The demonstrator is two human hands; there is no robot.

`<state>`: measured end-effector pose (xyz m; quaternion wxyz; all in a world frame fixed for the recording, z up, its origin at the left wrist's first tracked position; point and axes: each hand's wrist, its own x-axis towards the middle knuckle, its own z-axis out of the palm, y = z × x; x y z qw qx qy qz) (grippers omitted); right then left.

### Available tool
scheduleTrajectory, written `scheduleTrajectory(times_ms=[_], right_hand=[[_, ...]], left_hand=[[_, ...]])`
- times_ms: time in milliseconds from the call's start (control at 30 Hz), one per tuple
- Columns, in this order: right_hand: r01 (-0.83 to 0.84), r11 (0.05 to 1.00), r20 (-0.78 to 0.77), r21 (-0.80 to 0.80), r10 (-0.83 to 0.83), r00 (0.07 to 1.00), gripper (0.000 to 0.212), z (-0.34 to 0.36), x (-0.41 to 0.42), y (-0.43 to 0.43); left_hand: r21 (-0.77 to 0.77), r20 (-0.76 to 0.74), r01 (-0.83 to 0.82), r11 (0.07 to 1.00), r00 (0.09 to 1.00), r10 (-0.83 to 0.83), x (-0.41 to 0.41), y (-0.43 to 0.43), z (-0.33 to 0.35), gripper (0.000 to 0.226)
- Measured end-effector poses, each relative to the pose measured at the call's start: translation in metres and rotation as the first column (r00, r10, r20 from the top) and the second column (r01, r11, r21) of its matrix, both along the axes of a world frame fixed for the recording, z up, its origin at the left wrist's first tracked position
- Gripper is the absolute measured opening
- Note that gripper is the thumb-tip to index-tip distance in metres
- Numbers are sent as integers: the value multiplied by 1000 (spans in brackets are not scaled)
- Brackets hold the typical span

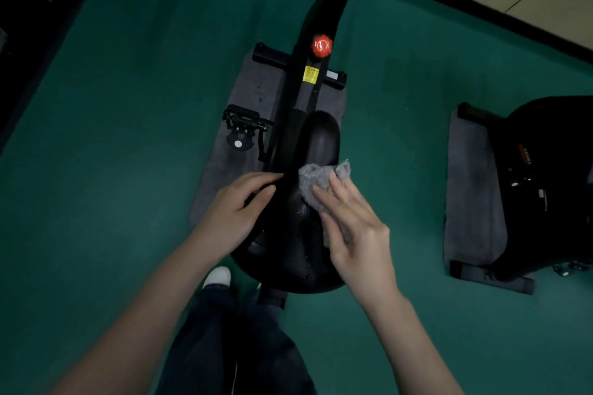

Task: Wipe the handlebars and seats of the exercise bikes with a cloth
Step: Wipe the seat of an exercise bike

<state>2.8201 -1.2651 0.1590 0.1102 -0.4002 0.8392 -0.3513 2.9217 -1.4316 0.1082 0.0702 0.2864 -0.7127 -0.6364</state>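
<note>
The black seat (321, 138) of the bike (303, 96) is right below the person, in the middle of the view. It is long from near to far. The wide end is near the person's legs and the thin tip points far, toward the red knob (322, 45).

The right hand (356, 234) lies flat with straight fingers and presses the grey cloth (316, 178) onto the right side of the seat, about halfway along. The left hand (234, 212) holds the left side of the seat between thumb and fingers, likely to keep it from turning.

The tip of the seat is just past the cloth, on the far side, so the right hand is the one to push that way. The wide end is under the wrist, on the near side.

The handlebars are not in view. A second bike (545, 170) stands on the green floor (128, 106) to the right, well apart, and I think it needs wiping too.
</note>
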Motion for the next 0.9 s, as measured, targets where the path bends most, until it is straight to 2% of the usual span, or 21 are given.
scheduleTrajectory(times_ms=[200,367,433,533,633,733,900], right_hand=[[82,996,8,-45,-82,997,35,-3,1,-27],[-153,988,4,-5,153,988,32,-5,19,-8],[-103,995,19,-9,103,994,31,-2,17,8],[124,992,60,-17,-123,991,32,2,15,18],[243,970,129,-29,-237,963,32,2,12,2],[254,967,115,-31,-249,962,34,2,18,-2],[184,982,-31,-38,-185,982,29,-1,24,29]], left_hand=[[-12,-24,-26,1000,999,26,8,4,1,26],[-3,-33,-20,1000,999,20,9,4,3,29],[-16,-29,-14,1000,999,13,9,4,3,31],[-2,-29,-18,1000,999,18,9,5,2,31],[5,-19,-25,1000,1000,25,11,5,1,30],[-8,-21,-23,1000,1000,23,11,5,1,29],[-10,-23,-22,1000,1000,22,10,5,2,29]])
